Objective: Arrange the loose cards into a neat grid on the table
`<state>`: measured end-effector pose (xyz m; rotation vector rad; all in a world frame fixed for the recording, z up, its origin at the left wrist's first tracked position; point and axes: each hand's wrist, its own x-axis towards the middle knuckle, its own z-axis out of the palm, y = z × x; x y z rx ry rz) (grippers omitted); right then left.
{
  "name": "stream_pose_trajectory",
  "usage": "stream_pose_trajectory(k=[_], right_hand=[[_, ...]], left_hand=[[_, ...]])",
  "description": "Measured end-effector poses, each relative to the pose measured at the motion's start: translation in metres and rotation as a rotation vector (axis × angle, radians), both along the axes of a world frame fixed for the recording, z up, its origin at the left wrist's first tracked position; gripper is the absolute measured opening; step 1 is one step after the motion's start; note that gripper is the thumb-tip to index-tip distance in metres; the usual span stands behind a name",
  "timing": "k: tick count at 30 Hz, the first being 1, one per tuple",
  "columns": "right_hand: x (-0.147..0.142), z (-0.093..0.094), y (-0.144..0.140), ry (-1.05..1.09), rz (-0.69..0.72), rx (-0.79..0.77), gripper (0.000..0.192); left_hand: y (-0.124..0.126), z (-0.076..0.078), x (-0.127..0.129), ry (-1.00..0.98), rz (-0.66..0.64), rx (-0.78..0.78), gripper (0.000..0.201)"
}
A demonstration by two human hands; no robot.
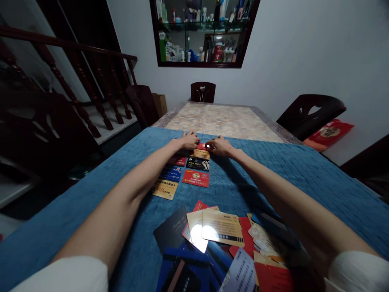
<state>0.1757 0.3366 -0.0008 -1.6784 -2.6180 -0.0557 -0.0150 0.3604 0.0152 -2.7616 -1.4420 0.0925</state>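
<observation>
At the far end of two columns of cards, a small red card (201, 146) lies between my hands. My left hand (189, 141) has its fingers bent at the card's left end. At its right end, the fingertips of my right hand (220, 146) are closed in on the edge. Just below it is a gold card (199, 153), then a black VIP card (197, 164) and a red card with a round emblem (196, 178). The left column, partly hidden by my left forearm, shows a red card (178, 161), a blue card (172, 173) and a gold VIP card (165, 189).
Nearer me lies a loose, overlapping pile of cards, with a gold card (223, 228) on top and a black card (172, 231) at its left. A blue cloth (127, 162) covers the near table. Chairs (203, 92) stand around it; a red bag (331, 134) is at right.
</observation>
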Motion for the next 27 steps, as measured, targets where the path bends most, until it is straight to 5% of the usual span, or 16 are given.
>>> stream_pose_trajectory(k=[9,18,27], right_hand=[[0.005,0.005,-0.017,0.038,0.004,0.074,0.041],[0.005,0.016,-0.060,0.041,0.076,0.169,0.037],[0.002,0.015,-0.124,0.083,0.154,0.176,0.035]], left_hand=[[-0.027,0.001,-0.010,-0.122,-0.068,0.168,0.037],[-0.086,0.011,-0.019,-0.274,-0.044,0.273,0.029],[-0.159,-0.001,-0.025,-0.352,-0.011,0.288,0.026]])
